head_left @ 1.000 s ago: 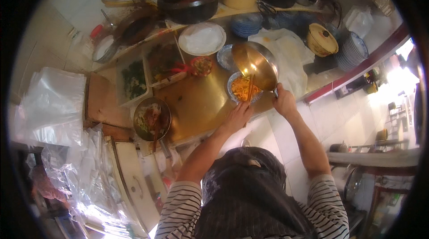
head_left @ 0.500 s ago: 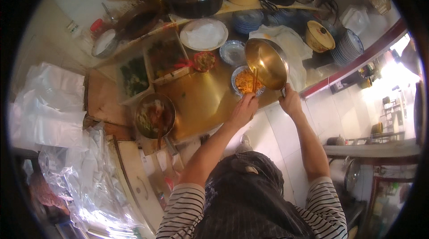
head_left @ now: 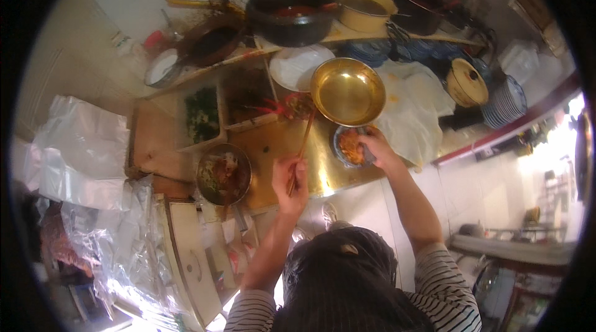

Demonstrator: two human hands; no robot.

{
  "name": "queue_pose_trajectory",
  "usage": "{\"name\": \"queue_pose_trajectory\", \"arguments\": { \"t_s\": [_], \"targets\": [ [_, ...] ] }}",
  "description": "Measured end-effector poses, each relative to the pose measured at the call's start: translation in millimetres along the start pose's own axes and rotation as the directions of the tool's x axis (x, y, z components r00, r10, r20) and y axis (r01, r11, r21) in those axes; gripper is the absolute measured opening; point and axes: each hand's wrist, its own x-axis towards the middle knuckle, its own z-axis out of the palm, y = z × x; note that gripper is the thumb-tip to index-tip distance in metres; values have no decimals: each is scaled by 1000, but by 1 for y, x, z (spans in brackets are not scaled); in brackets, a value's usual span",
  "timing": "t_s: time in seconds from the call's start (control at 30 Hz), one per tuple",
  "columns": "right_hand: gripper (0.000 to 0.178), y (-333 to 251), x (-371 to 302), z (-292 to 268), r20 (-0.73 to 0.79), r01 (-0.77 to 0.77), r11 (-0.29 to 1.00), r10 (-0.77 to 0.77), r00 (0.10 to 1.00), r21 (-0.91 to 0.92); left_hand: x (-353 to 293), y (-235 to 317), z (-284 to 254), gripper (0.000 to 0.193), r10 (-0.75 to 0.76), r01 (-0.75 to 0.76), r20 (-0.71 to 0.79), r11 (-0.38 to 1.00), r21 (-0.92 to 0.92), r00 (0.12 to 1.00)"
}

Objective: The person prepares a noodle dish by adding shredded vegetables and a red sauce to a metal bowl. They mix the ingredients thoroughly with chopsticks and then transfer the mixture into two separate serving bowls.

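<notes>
My left hand (head_left: 290, 184) is closed around a pair of wooden chopsticks (head_left: 304, 139), whose tips point up and away over the counter. My right hand (head_left: 376, 145) is closed at the near edge of a shiny golden metal pan (head_left: 347, 91), apparently on its short handle, which the fingers mostly hide. Its inside looks bare, and it faces upward. Below the pan is a small bowl of orange-red shredded food (head_left: 350, 147), partly covered by the pan and my right hand. A metal bowl (head_left: 223, 177) with mixed food and a utensil stands to the left.
Tubs of greens (head_left: 203, 114) and a white plate (head_left: 299, 66) lie behind. A shelf holds a large black pot (head_left: 292, 14) and a yellow pot (head_left: 365, 9). At right are a white cloth (head_left: 410, 105), a lidded pot (head_left: 467, 81) and stacked bowls (head_left: 504, 102). Plastic bags (head_left: 87, 152) hang left.
The golden pan has gone from tilted over the small bowl to level, shifting left. My left hand has drawn back left with the chopsticks, away from the bowl. The view has shifted.
</notes>
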Motion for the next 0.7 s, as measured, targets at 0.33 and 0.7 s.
{"name": "queue_pose_trajectory", "arguments": {
  "t_s": [0.33, 0.7],
  "targets": [
    [11, -7, 217, 40, 70, -53, 999, 53, 996, 2, -43, 27, -61, 14, -109, 269, -440, 909, 318, 891],
    [19, 50, 197, -5, 73, -75, -472, -289, 955, -879, -88, 38, -104, 20, -203, 388, -593, 899, 202, 779]
  ]
}}
